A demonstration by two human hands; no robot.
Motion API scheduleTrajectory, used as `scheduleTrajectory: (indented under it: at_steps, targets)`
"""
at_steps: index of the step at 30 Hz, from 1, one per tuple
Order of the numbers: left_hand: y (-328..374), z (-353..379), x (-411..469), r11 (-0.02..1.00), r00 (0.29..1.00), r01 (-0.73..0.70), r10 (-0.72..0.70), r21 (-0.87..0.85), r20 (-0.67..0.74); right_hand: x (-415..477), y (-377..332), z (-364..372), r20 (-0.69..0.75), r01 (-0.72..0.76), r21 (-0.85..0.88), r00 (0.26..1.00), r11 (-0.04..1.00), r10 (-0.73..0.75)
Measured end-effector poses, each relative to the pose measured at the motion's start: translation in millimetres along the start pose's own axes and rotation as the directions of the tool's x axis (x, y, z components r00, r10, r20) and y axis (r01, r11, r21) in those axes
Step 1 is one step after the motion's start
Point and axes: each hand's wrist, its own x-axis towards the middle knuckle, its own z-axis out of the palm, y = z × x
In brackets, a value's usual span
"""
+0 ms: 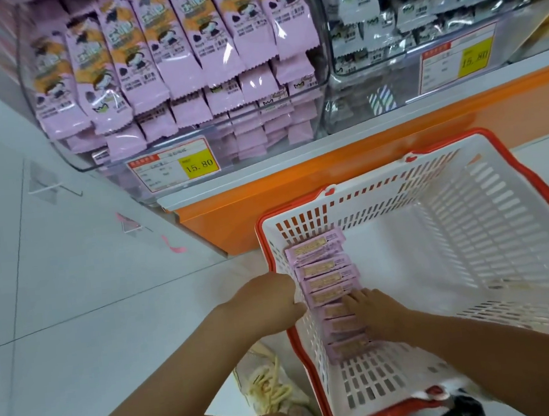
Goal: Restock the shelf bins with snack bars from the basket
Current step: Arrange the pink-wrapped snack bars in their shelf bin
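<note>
Entry: basket (504, 236), snack-bar row (327, 280); right hand (373, 312) lay flat on it, left hand (271, 295) grip hidden; I feared the row buckling if squeezed.

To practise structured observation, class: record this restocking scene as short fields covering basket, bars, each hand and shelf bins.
Basket: white, red rim, on floor
Snack bars: pink row along basket's left wall
Left hand: at basket's left rim, fingers hidden
Right hand: inside basket, fingers on bars
Shelf bins: pink-bar bin well stocked; grey-packet bin beside it

R hand (375, 313) on bars (322, 268), L hand (270, 297) beside
</note>
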Motion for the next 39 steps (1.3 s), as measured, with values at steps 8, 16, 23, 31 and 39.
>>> scheduleTrajectory:
  at_steps: [8,16,23,31,39]
  targets:
    - [6,-14,-18,0.999,0.996,-0.027,0.024,-0.039,-0.085,-59,-1,-97,0.314,-0.34,0.887,0.94,0.312,0.134]
    - [35,-46,-51,0.695,0.918,-0.383,0.21,-0.608,-0.337,-114,-40,-187,-0.08,-0.143,0.719,0.955,-0.68,-0.286]
    - [39,-75,-86,0.465,0.803,-0.504,-0.058,-0.728,-0.593,-142,-63,-266,-0.197,0.215,0.969,0.97,-0.126,0.141]
    - [24,-105,-102,0.113,0.783,-0.563,-0.244,-0.818,-0.572,-135,-100,-326,-0.859,0.252,0.089,0.509,0.964,-0.054]
    - [1,-137,-119,0.297,0.447,-0.752,-0.428,-0.589,-0.786,-102,-99,-403,-0.898,0.4,0.378,0.379,0.835,0.225]
